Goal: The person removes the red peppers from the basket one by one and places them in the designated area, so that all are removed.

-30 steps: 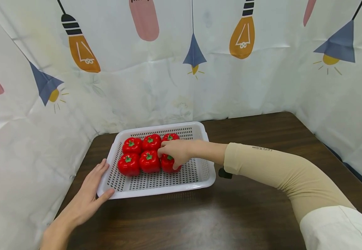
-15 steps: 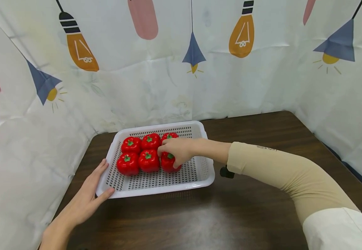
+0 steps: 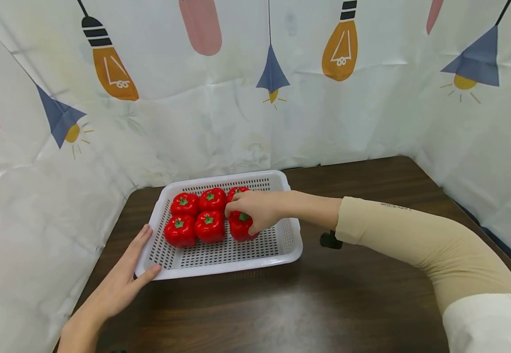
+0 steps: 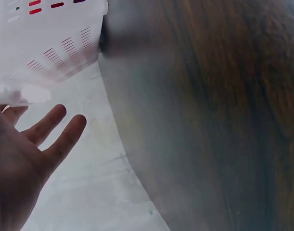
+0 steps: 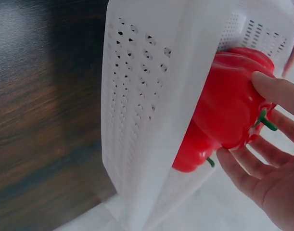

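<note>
A white plastic basket (image 3: 226, 268) with slotted walls stands on the table and holds several red bell peppers with green stems, among them a pepper (image 3: 180, 231) at the front left. My right hand (image 3: 262, 210) reaches in from the right and grips the front-right bell pepper (image 3: 240, 226). In the right wrist view its thumb and fingers curve round this bell pepper (image 5: 228, 103), which sits higher than the one beside it. My left hand (image 3: 120, 279) rests at the basket's left end, fingers straight along the side, thumb on the front rim. In the left wrist view, its fingers (image 4: 65, 139) are spread beside the basket wall.
The dark wooden table (image 3: 255, 314) extends in front of the basket and to its right. A white curtain (image 3: 220, 127) printed with lamps and bulbs hangs close behind and at both sides. A small black object (image 3: 331, 240) shows under the right wrist.
The right hand has lifted the front-right bell pepper slightly and shifted it a little right, away from its neighbour. The right forearm has moved right. My left hand and the basket have barely moved.
</note>
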`<action>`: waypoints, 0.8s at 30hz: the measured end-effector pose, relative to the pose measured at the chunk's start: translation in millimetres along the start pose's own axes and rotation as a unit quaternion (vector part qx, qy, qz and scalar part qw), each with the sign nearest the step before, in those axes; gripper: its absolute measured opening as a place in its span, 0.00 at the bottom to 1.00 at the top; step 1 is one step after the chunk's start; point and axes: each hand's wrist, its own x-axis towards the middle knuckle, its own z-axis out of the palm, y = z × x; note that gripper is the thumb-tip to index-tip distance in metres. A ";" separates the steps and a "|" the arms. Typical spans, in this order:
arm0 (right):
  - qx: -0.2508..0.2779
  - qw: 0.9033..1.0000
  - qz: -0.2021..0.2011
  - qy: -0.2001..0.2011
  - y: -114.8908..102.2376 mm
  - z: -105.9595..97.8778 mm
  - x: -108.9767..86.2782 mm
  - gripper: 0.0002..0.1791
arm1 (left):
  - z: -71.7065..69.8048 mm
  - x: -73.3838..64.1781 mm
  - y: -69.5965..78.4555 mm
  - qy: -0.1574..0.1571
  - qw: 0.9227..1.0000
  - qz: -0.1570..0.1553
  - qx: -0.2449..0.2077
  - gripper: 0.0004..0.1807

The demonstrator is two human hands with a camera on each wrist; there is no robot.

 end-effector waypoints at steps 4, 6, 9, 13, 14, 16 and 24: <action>0.005 1.000 -0.007 0.008 1.5 -3.7 -7.6 0.34 | -1.8 -1.7 -0.5 -0.002 1.000 -0.009 -0.001 0.49; 0.009 1.000 -0.009 0.012 2.5 -5.9 -12.0 0.34 | -1.8 -1.9 -0.6 -0.002 1.000 -0.011 -0.004 0.49; 0.013 1.000 -0.012 0.020 4.0 -9.5 -19.4 0.33 | -0.8 -1.2 -0.6 -0.002 1.000 -0.011 -0.008 0.49; 0.019 0.999 -0.010 0.032 6.3 -13.7 -29.3 0.34 | 1.3 -0.3 -0.5 -0.001 1.000 -0.009 -0.009 0.49; 0.021 0.999 -0.007 0.035 7.0 -14.4 -31.7 0.35 | 1.7 -0.1 -0.5 0.000 1.000 -0.008 -0.010 0.49; 0.028 0.999 -0.005 0.039 7.5 -16.4 -37.1 0.35 | 2.2 0.2 -0.5 0.000 1.000 -0.008 -0.010 0.49; 0.025 0.998 0.001 0.061 8.5 -23.3 -57.6 0.36 | 1.5 -0.8 0.5 0.000 1.000 -0.010 -0.013 0.49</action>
